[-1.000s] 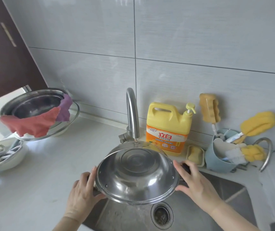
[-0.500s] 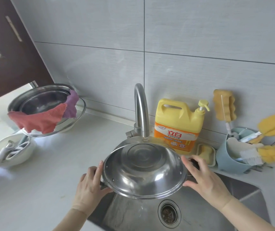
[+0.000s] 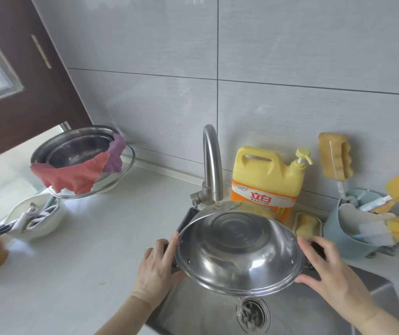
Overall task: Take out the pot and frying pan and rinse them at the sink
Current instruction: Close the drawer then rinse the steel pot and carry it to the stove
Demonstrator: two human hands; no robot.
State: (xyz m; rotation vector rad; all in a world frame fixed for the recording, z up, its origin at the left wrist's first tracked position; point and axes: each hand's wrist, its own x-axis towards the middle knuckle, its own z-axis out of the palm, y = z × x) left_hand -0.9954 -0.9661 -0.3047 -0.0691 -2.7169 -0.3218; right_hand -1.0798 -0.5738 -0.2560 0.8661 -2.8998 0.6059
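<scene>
Under the tap (image 3: pixel 211 165), both hands, left hand (image 3: pixel 156 270) at nine o'clock and right hand (image 3: pixel 327 267) at three, grip the tilted pot (image 3: pixel 238 250) by its handles; rinsing seems underway, next comes draining.

Both forearms reach forward, the left hand (image 3: pixel 156 268) and right hand (image 3: pixel 327 267) curled inward, facing each other, each gripping something.

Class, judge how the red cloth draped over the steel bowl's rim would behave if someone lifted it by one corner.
The red cloth sags over the steel bowl in folds, so it is probably floppy and light. It looks unpinned, so it would likely slide off freely.
</scene>
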